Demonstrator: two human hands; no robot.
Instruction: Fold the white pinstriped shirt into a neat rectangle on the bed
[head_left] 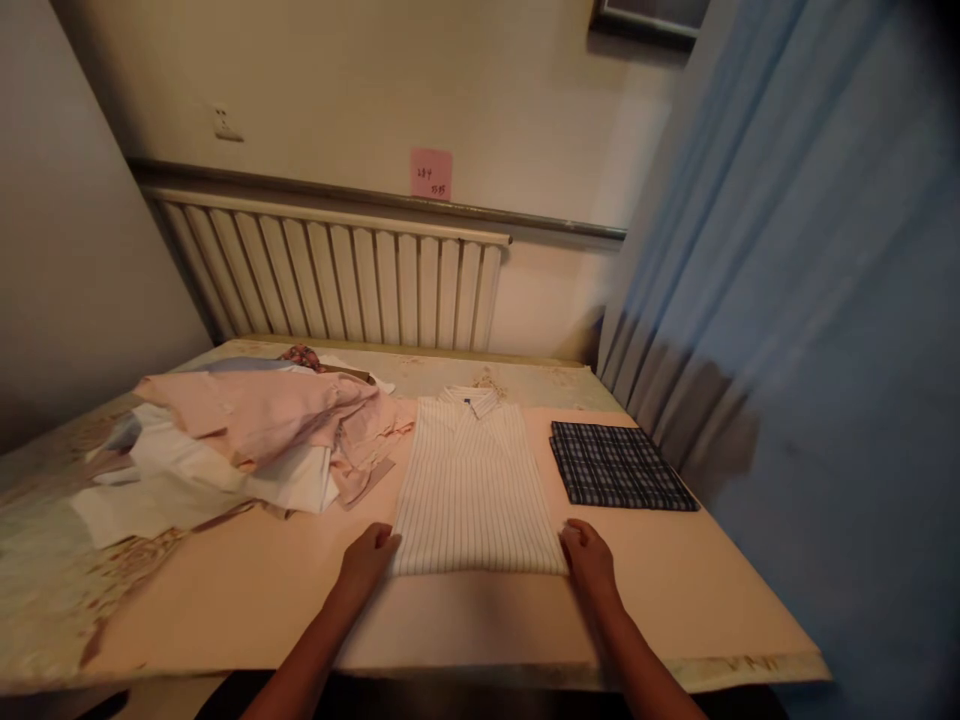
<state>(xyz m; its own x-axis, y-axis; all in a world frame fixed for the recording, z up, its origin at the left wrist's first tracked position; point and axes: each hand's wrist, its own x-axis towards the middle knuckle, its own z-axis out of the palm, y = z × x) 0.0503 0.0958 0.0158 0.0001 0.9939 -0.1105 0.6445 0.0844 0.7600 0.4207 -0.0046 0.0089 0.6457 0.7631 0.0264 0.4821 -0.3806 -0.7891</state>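
Note:
A white shirt [472, 490] with thin dark vertical stripes lies flat in a narrow folded rectangle, its collar [472, 402] at the far end. My left hand [367, 560] is closed on the shirt's near left corner, thumb and fingers pinched together at the edge. At the near right corner my right hand [590, 562] has its fingers curled in the same way on the fabric. The shirt's near edge runs straight between both hands, and its sleeves are out of sight. To the right lies a folded dark plaid cloth [619, 466], apart from the shirt.
A loose heap of clothes, with a pink garment [262, 410] over white ones [172, 480], lies on the left. Under the shirt is a peach sheet [262, 600] on a floral-covered table. Behind stands a radiator [360, 280]; a blue curtain [750, 300] hangs along the right side.

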